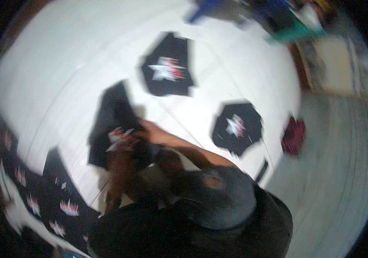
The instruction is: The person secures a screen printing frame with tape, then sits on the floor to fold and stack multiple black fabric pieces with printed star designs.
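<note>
A black fabric piece (113, 112) with a white and red star print lies under my hands, left of the middle, blurred by motion. My right hand (147, 131) reaches in from the right and meets the piece's right edge. Lower down, my left hand (121, 157) is at the near part of the same piece, over or beside its print. The fingers of both hands are smeared, so their grip is unclear. Farther off lies a second black piece (167, 81) with the same star. To the right is a third black piece (237, 124), also star-printed.
Black fabric with several prints (59, 189) spreads along the left. On the white surface (76, 56), a thin dark strip (262, 170) lies near my knee. A maroon cloth (293, 136) sits at the right edge. Blue and green cloths (298, 30) are heaped at the far right.
</note>
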Motion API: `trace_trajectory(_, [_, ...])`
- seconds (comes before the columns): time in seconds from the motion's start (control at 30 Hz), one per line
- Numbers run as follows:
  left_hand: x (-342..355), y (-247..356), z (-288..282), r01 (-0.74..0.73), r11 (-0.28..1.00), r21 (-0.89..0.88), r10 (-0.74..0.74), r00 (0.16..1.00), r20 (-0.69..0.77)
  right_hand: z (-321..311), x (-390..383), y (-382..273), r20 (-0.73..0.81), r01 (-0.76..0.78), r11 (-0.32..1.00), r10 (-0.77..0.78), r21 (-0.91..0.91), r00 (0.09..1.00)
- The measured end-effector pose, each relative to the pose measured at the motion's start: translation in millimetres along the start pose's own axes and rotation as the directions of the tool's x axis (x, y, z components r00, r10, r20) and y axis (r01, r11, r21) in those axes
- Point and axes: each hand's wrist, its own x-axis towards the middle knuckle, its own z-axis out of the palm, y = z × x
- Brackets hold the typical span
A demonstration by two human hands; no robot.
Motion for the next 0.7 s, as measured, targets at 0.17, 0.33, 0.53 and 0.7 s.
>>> trace_trajectory(0.17, [-26, -48, -28, 0.044, 0.962, -0.269, -0.126, 0.947, -0.295, -68, -110, -3, -0.35, -0.084, 0.972, 0.159, 0.221, 0.923])
trace_trajectory(0.33, [-51, -70, -64, 0.2, 0.964, -0.173, -0.26, 0.834, -0.486, -195, -241, -69, -0.812, -0.634, 0.741, 0.5, 0.221, 0.302])
trace_trajectory(0.53, [-73, -74, 7, -0.01, 0.988, -0.157, -0.093, 0.767, -0.635, -242, -352, 64, -0.864, -0.518, 0.855, 0.275, 0.02, 0.421])
trace_trajectory(0.7, [-158, -63, 94, 0.504, 0.822, -0.263, -0.542, 0.552, -0.634, -263, -245, 108, -0.873, -0.595, 0.776, 0.128, -0.207, 0.471])
